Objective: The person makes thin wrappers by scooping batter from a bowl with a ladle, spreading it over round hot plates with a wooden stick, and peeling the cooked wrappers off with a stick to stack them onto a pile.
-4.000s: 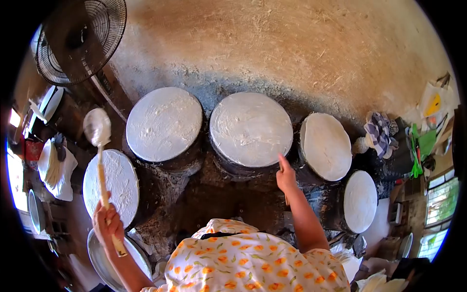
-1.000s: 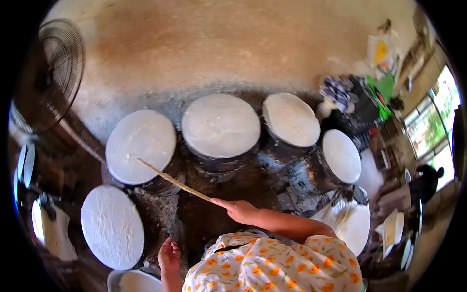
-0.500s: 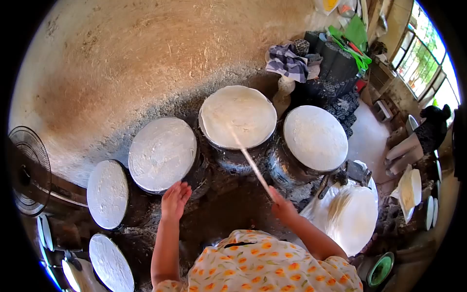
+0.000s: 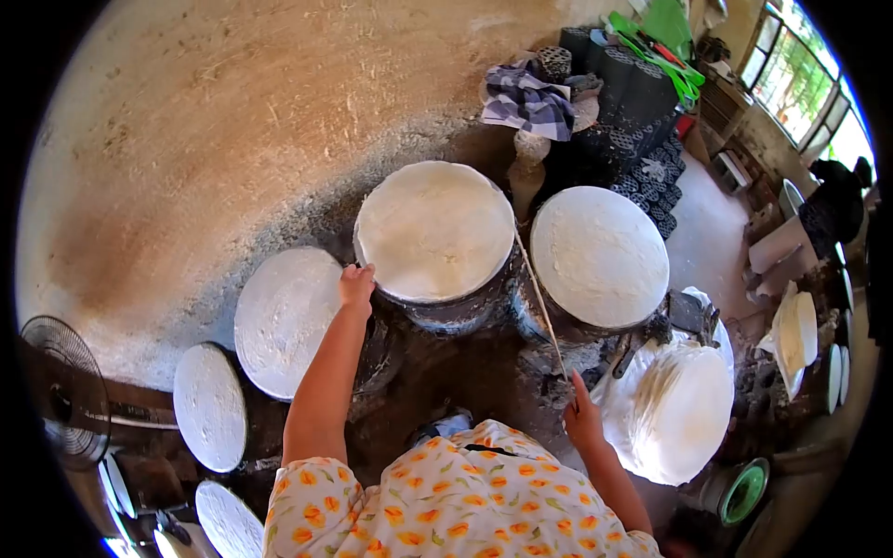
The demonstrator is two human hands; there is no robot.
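The middle round griddle (image 4: 437, 302) stands in front of me, covered by a thin pale pancake (image 4: 433, 228). At its lower left rim, my left hand (image 4: 357, 284) has its fingers drawn together by the pancake's edge; what they pinch, if anything, is hidden. My right hand (image 4: 583, 414) is closed around one end of a long thin stick (image 4: 542, 302). The far end of the stick reaches the right edge of the middle griddle. Close beside, a right-hand griddle (image 4: 600, 256) and a left-hand griddle (image 4: 288, 321) carry whitish layers too.
More round white-topped griddles (image 4: 209, 407) curve round on my left, near a black fan (image 4: 63, 391). To the right lies a stack of thin round sheets (image 4: 684, 414) on plastic. Black honeycomb briquettes (image 4: 633, 102) and a checked cloth (image 4: 530, 100) are at the back.
My left hand has moved up and forward to the middle griddle's rim, its fingers closing. The stick has swung from the griddle's middle to its right edge, as my right hand moved right and back.
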